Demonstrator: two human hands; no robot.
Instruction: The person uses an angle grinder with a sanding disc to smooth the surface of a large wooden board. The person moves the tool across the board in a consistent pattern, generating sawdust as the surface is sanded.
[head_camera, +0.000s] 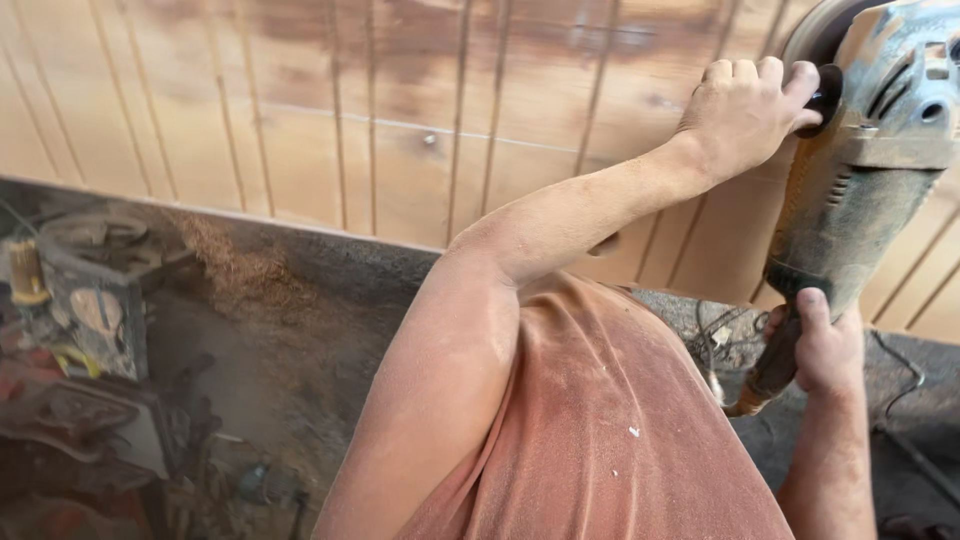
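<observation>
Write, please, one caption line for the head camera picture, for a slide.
Left hand on the side handle and right hand on the rear grip hold a dusty grinder against grooved wooden boards.

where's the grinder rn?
Head view, upper right: the grinder is against the grooved wooden panel, left hand on its side knob, right hand on its rear handle.
</observation>
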